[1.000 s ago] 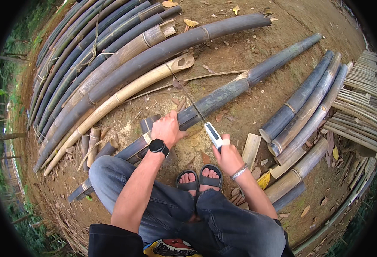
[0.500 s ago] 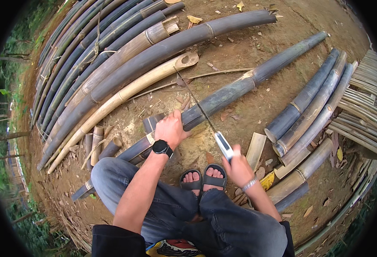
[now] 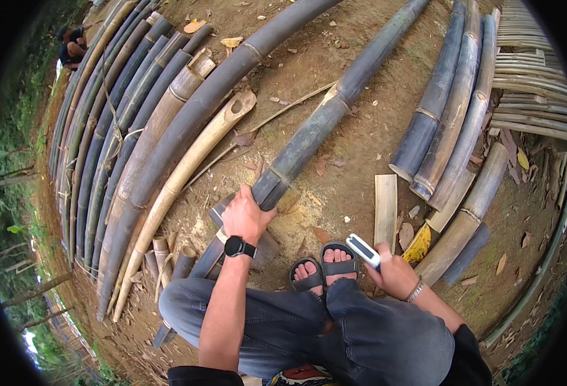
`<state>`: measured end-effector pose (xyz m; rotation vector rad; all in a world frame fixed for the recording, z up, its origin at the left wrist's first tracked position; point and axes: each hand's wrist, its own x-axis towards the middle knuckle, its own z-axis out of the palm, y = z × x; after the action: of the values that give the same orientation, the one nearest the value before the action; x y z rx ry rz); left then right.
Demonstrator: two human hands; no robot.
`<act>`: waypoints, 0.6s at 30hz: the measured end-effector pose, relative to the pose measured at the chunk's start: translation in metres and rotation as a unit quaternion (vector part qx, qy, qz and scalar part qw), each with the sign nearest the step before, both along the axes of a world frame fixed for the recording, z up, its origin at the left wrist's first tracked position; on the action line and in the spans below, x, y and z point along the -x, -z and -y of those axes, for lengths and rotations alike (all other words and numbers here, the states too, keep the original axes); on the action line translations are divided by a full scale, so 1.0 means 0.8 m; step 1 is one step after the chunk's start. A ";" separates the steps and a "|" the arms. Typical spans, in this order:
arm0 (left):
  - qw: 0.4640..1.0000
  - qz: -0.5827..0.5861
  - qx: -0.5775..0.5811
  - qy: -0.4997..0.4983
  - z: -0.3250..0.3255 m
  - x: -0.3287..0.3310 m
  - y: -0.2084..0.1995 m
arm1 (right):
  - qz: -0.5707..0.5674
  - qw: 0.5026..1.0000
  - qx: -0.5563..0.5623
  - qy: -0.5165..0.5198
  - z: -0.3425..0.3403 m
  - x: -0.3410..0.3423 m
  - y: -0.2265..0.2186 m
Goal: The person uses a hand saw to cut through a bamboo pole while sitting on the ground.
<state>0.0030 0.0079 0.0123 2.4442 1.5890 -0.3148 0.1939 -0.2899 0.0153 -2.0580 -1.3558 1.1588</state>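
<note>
A long dark bamboo pole [image 3: 309, 138] runs from the far right toward my left knee, resting across a short bamboo piece [image 3: 263, 247] on the ground. My left hand [image 3: 246, 217], with a black watch at the wrist, is closed over the pole just below a joint ring. In my right hand [image 3: 394, 276], beside my right sandal, is the white and dark handle of a hand saw [image 3: 363, 251]. The saw's blade does not show, and whether it is folded I cannot tell. Handle and pole are apart.
Long bamboo poles [image 3: 161, 138] lie stacked at the left, with a pale one [image 3: 190, 161] nearest. Cut dark lengths [image 3: 428, 116], a split slat [image 3: 386, 206] and shorter pieces [image 3: 473, 212] lie at the right. Sawdust [image 3: 306, 212] covers the soil. A person [image 3: 72, 48] is far left.
The saw handle has moved down and right, away from the pole; its blade, seen stretched across the pole before, no longer shows. My left hand stays on the pole. The view has turned.
</note>
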 end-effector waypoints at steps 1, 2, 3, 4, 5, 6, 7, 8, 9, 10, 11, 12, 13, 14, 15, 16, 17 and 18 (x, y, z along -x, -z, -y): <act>1.000 0.000 -0.002 0.000 0.006 -0.005 0.001 | -0.003 1.000 0.005 -0.010 -0.006 -0.001 0.002; 1.000 -0.009 0.001 0.010 0.003 -0.012 0.001 | -0.008 1.000 0.020 -0.014 -0.022 0.002 0.001; 1.000 -0.010 -0.001 0.009 0.003 -0.014 0.003 | -0.010 0.999 0.030 -0.019 -0.050 0.003 0.001; 1.000 -0.013 -0.003 0.012 0.005 -0.014 0.005 | -0.006 1.000 -0.001 -0.019 -0.093 0.010 0.015; 1.000 -0.014 -0.007 0.013 0.005 -0.014 0.005 | -0.001 0.999 -0.032 -0.021 -0.131 0.012 0.030; 1.000 -0.006 -0.009 0.019 0.002 -0.014 0.004 | 0.011 0.999 -0.035 -0.024 -0.145 0.007 0.030; 1.000 -0.007 -0.011 0.017 0.004 -0.014 0.004 | 0.019 0.999 -0.035 -0.030 -0.153 0.006 0.028; 1.000 -0.012 -0.008 0.014 0.009 -0.011 0.006 | 0.023 0.999 -0.031 -0.035 -0.155 0.011 0.026; 1.000 -0.012 -0.010 0.006 0.009 -0.009 0.005 | 0.004 1.000 -0.013 -0.027 -0.130 0.012 0.019; 1.000 -0.016 -0.013 0.006 0.005 -0.009 0.003 | -0.010 1.000 0.001 -0.021 -0.087 0.006 0.011; 1.000 -0.016 -0.010 -0.002 0.005 -0.005 0.003 | -0.013 1.000 -0.004 -0.018 -0.036 0.001 0.008; 1.000 -0.018 -0.009 -0.007 0.006 -0.003 0.002 | -0.018 1.000 -0.011 -0.011 -0.007 -0.003 0.009; 1.000 -0.018 -0.006 -0.007 0.007 -0.009 0.000 | -0.015 1.000 0.003 -0.020 -0.011 -0.007 0.008; 0.999 -0.036 -0.004 -0.010 0.007 -0.015 -0.002 | -0.015 0.999 0.028 -0.030 -0.018 -0.003 0.001; 1.000 -0.031 -0.005 -0.004 0.009 -0.011 0.000 | -0.012 0.998 0.053 -0.032 -0.030 0.004 -0.008; 1.000 -0.020 -0.014 0.007 0.006 -0.011 0.004 | -0.001 0.999 0.022 -0.035 -0.067 0.008 -0.011; 1.000 -0.010 -0.021 0.018 0.005 -0.013 0.005 | 0.008 1.000 -0.012 -0.024 -0.106 0.014 0.011; 1.000 -0.013 -0.014 0.017 0.005 -0.016 0.004 | 0.014 0.999 -0.046 -0.018 -0.131 0.018 0.035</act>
<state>0.0159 0.0035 0.0090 2.4999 1.5737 -0.3332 0.1798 -0.1848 -0.0128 -1.9988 -1.4375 1.0659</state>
